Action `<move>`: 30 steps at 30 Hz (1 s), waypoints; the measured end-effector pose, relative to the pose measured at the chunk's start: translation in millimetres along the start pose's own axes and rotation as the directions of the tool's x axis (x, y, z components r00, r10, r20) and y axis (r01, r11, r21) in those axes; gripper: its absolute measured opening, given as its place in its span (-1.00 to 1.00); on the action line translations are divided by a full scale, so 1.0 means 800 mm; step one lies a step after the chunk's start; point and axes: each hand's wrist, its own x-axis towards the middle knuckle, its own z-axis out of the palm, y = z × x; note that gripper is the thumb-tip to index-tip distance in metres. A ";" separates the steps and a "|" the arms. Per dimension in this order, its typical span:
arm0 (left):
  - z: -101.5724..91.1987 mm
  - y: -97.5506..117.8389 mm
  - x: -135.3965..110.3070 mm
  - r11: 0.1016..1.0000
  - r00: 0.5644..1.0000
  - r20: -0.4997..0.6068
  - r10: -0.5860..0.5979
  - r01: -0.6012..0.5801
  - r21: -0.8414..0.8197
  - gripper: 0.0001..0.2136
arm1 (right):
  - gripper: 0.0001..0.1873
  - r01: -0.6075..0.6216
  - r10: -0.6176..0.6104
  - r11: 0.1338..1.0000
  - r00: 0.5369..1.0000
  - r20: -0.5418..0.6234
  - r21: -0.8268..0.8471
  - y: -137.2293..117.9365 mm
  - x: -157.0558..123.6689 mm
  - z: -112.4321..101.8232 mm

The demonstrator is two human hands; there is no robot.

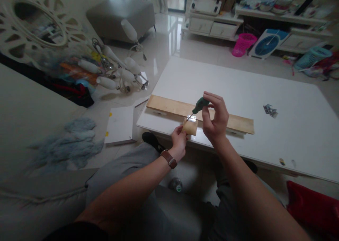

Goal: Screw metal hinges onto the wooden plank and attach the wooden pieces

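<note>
My right hand (215, 117) is closed around the green handle of a screwdriver (200, 104), whose shaft slants down and left. Its tip ends by a metal hinge (191, 118), which lies where a long wooden board (169, 106) meets a small wooden block (190, 127). With fingers bent at the block's left edge, my left hand (179, 139) grips the block. The screw, if any, under the tip is too small to make out. Board and block rest near the front edge of a white table-like panel (225, 75).
Several metal hinges (270, 110) lie in a pile on the panel's right. Small metal bits (282, 161) sit near its front edge. A white box (120, 124) stands on the floor to the left, beside a lamp fixture (119, 68). A red cloth item (312, 205) is at lower right.
</note>
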 end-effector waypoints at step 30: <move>-0.001 -0.001 0.002 1.000 1.000 -0.013 -0.012 0.012 -0.006 -0.73 | -0.58 -0.028 0.028 1.000 1.000 -0.009 -0.010 0.000 -0.001 0.001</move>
